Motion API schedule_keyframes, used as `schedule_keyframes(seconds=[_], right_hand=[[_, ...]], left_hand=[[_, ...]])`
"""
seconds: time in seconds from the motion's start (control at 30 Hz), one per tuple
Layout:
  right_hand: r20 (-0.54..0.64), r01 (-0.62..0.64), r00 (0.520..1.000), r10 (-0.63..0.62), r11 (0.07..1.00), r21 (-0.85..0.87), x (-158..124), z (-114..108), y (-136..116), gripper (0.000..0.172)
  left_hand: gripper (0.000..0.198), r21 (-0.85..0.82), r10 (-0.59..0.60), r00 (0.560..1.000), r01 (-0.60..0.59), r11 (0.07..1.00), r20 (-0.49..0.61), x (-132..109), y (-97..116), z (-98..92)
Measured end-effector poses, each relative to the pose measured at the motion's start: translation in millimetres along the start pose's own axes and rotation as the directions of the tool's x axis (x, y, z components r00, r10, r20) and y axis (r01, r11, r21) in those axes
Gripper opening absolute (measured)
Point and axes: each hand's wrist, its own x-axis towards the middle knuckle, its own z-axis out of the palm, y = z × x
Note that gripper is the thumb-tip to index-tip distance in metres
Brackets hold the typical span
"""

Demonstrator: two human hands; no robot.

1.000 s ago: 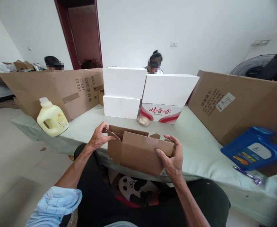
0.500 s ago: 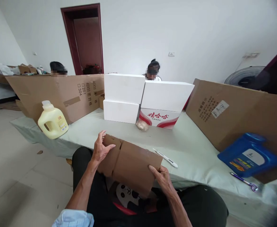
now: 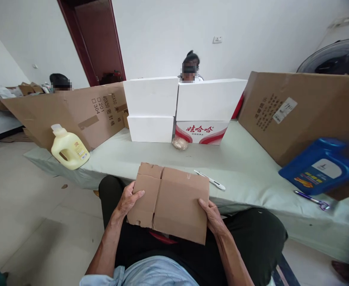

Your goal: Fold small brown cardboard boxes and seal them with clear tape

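Note:
A creased piece of brown cardboard (image 3: pixel 180 200) is held over my lap, its broad face turned up toward me. My left hand (image 3: pixel 129 200) grips its left edge, thumb on top and fingers behind. At the right edge my right hand (image 3: pixel 213 216) pinches it the same way, with the fingers hidden underneath. A vertical fold line runs through the cardboard left of its middle, and its lower left corner is ragged. Just beyond its upper right corner, a white utility knife (image 3: pixel 212 180) lies on the cloth-covered table (image 3: pixel 243 159).
White boxes (image 3: pixel 152 99) and a red-and-white carton (image 3: pixel 201 133) stand across the table, with a roll of clear tape (image 3: pixel 179 143) before them. A yellow jug (image 3: pixel 70 149) is left; a blue jug (image 3: pixel 320 167) and purple peeler (image 3: pixel 311 200) are right. Large cardboard panels (image 3: pixel 305 115) flank both sides. Two people sit behind.
The cardboard has tilted so that its face shows more fully. My left hand has slid down from its upper left corner to its left edge. The view has dipped downward.

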Motion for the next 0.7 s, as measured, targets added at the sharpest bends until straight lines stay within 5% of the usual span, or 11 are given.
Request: schedule_keyframes(seconds=[0.13, 0.47, 0.7], right_hand=[[0.107, -0.021, 0.994, 0.026, 0.999, -0.051, -5, -8, 16, 0.066], [-0.139, 0.016, 0.99, 0.009, 0.984, 0.179, 6, -22, 26, 0.064], [-0.131, 0.04, 0.991, -0.019, 0.986, 0.164, 11, -29, 32, 0.061]], left_hand=[[0.073, -0.018, 0.007, 0.998, -0.008, 1.0, -0.062, 4, 6, 2.1], [0.058, 0.06, -0.015, 0.976, 0.002, 0.998, 0.218, -10, 5, 4.5], [0.047, 0.143, 0.026, 0.989, -0.047, 0.989, 0.148, -13, 11, 14.1]])
